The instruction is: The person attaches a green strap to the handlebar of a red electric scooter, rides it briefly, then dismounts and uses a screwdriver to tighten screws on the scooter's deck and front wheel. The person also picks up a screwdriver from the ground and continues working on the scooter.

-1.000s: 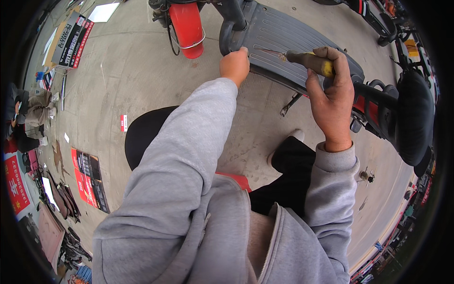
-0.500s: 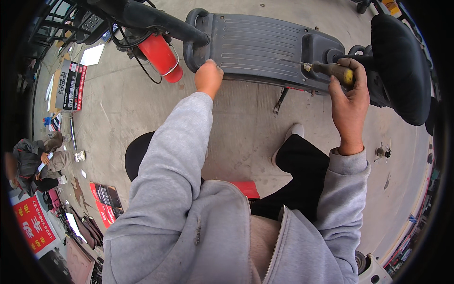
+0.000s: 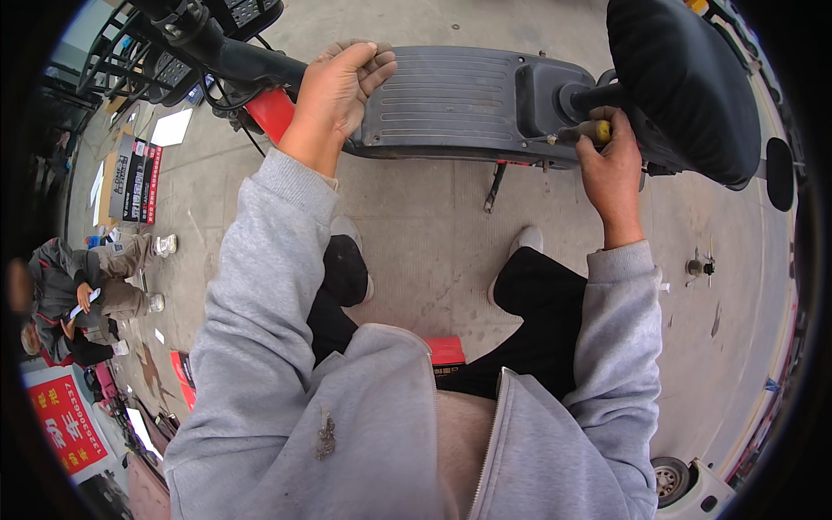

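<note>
An electric scooter's dark grey ribbed deck lies in front of me. My left hand is over its left end, beside the black steering column. Its fingers are curled in with the thumb against them; whatever they may hold is hidden. In my right hand is a screwdriver with a dark and yellow handle. Its thin shaft points left along the deck's near right edge. The black padded seat rises just beyond that hand. Part of a red cylinder shows behind my left wrist.
A kickstand hangs below the deck. On the concrete floor stand a carton at left and a small metal part at right. Another person sits at far left. A red box is between my legs.
My left hand has come up off the deck's near left edge and turned, showing its curled fingers. My right hand keeps the screwdriver, now lying lower along the deck edge. The view has shifted.
</note>
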`<state>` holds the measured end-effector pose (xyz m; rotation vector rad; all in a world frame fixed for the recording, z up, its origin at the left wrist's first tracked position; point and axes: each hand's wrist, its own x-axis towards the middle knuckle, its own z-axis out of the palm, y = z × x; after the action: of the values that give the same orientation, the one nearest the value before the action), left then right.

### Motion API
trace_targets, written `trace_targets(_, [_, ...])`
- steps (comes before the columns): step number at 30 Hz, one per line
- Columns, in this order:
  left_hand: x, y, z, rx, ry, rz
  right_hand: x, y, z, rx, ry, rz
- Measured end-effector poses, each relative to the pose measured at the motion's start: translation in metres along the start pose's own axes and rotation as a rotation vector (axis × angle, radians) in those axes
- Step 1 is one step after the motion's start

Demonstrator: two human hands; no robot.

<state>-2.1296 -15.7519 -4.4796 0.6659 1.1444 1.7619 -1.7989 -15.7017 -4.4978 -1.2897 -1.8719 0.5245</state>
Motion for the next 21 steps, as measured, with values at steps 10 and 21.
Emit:
trace_targets(10, [-0.083, 0.042, -0.018, -0.177, 0.104, -0.164, -0.008, 0.013, 0.001, -0.060, 0.017, 0.008])
trace_targets(21, [-0.099, -0.005, -0.015, 0.179, 0.033, -0.367, -0.016, 0.013, 0.009, -0.236, 0.012, -0.062])
